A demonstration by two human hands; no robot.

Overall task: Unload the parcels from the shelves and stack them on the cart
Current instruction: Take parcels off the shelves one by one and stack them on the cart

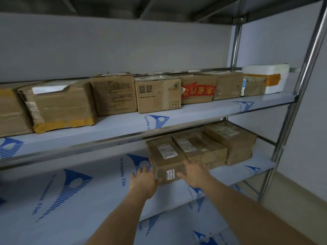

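A brown cardboard parcel with white labels sits on the lower shelf, its near corner toward me. My left hand lies against the parcel's left front side with fingers straight. My right hand rests flat on its right front face, fingers spread. Two more brown parcels stand side by side to its right. The upper shelf carries a row of several cardboard boxes and a white foam box at the right end. The cart is out of view.
Steel uprights frame the rack's right end. Both shelf boards wear white film with blue logos. A wide bare stretch of the lower shelf lies left of my hands. Another shelf edge shows below. Grey wall and floor to the right.
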